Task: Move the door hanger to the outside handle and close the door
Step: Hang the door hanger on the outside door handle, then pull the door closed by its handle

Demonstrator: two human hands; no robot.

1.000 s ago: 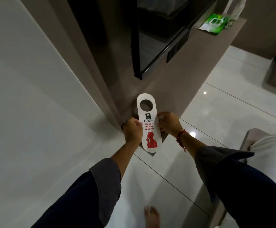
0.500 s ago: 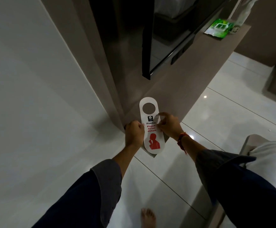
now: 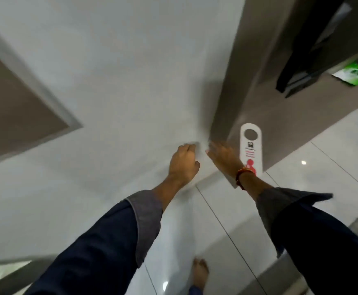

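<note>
The white door hanger (image 3: 251, 145), with red print and a round hole at its top, stands upright in front of a brown wooden panel (image 3: 227, 92). Its lower end is hidden behind my right wrist. My right hand (image 3: 224, 159) is blurred, its back faces me and its fingers point up and left; the grip on the hanger is hidden. My left hand (image 3: 183, 162) is apart from the hanger, its fingers curled against the white surface (image 3: 131, 81) left of the panel. No door handle can be made out.
A brown framed panel (image 3: 14, 103) sits in the white surface at the left. A black panel (image 3: 301, 60) and a green packet (image 3: 354, 74) on a ledge lie at the upper right. Glossy white floor tiles (image 3: 333, 167) spread below, with a bare foot (image 3: 199, 273) on them.
The view has swung left. My left hand has let go of the hanger and moved left onto the white surface. The hanger now shows right of my right hand.
</note>
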